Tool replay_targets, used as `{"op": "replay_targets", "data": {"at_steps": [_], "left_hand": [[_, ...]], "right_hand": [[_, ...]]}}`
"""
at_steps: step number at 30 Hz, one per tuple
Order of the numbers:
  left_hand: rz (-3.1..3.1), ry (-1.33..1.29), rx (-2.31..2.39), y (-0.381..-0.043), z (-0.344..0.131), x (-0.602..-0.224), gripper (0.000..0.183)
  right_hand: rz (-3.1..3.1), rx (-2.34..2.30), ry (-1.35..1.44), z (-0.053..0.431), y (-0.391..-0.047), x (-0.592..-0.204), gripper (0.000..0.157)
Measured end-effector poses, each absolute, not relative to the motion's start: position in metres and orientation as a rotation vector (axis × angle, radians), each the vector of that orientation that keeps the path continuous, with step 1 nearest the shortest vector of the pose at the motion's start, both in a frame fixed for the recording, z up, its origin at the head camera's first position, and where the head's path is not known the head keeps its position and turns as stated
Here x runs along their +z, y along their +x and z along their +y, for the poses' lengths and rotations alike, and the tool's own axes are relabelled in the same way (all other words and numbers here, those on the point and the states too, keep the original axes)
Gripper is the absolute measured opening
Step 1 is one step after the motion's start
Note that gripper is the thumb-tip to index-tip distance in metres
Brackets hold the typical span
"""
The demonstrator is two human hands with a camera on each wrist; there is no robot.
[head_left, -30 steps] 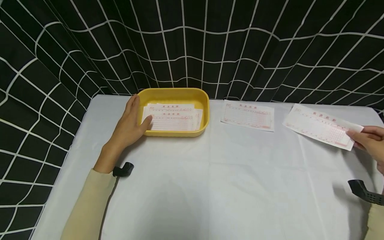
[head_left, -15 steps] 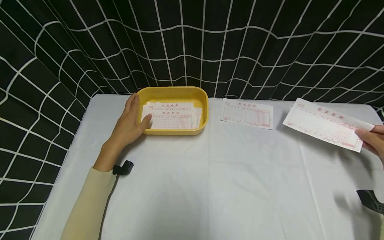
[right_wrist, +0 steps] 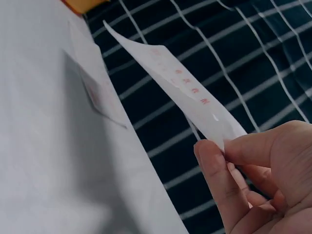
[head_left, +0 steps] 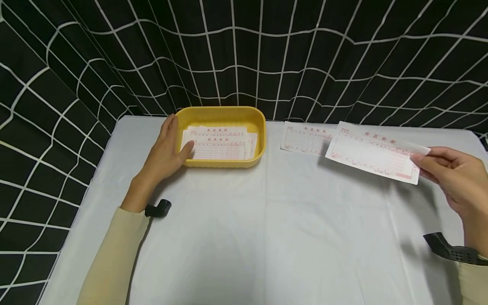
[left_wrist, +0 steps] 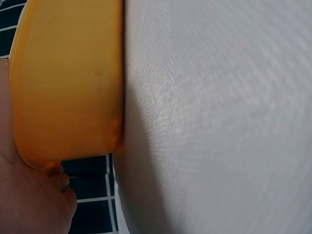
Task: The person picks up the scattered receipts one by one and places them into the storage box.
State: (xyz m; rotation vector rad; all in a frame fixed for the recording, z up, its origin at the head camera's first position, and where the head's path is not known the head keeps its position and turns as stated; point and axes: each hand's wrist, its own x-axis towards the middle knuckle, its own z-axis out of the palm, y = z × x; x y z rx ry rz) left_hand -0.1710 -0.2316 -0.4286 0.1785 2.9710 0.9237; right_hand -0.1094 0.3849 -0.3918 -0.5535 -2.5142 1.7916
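My left hand (head_left: 164, 156) holds the left end of a yellow plastic tray (head_left: 225, 164), its thumb over the front rim and its fingers along the outer side. Inside the tray lie several white receipt slips (head_left: 219, 150) printed in red. Between thumb and fingers, my right hand (head_left: 455, 173) pinches the right end of another receipt slip (head_left: 375, 152), raised and tilted above the table. In the right wrist view this held slip (right_wrist: 180, 87) bends lengthwise. Beneath its left end a flat receipt slip (head_left: 303, 137) is partly covered from the head view.
A white cloth covers the table (head_left: 267, 237). Behind it and on the left hangs a black curtain (head_left: 244, 55) with a white grid. Black straps with a protruding camera mount (head_left: 446, 248) sit on both wrists.
The right hand has lifted its receipt slip off the table and carried it left, over the flat slip. The left hand stays on the tray.
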Motion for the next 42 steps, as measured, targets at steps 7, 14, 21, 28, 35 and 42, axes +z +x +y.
{"op": "replay_targets", "data": {"at_steps": [7, 14, 21, 28, 35, 42], "left_hand": [[2.967, 0.186, 0.947, -0.172, -0.230, -0.431, 0.093], [2.979, 0.185, 0.930, -0.172, -0.230, -0.429, 0.092], [2.970, 0.189, 0.928, -0.173, -0.229, -0.430, 0.091], [2.974, 0.190, 0.936, -0.172, -0.231, -0.429, 0.091], [2.967, 0.185, 0.950, -0.171, -0.232, -0.429, 0.092], [2.964, 0.184, 0.948, -0.172, -0.231, -0.427, 0.092]], "right_hand": [[-2.682, 1.688, -0.458, 0.345, -0.123, -0.390, 0.015], [-2.481, 2.007, -0.318, 0.312, -0.134, -0.387, 0.014], [-2.497, 1.999, -0.271, 0.289, -0.144, -0.378, 0.013], [-2.457, 2.059, -0.163, 0.258, -0.158, -0.367, 0.011], [-2.568, 1.987, -0.101, 0.223, -0.170, -0.368, 0.011], [-2.589, 1.986, -0.084, 0.199, -0.178, -0.369, 0.020]]}}
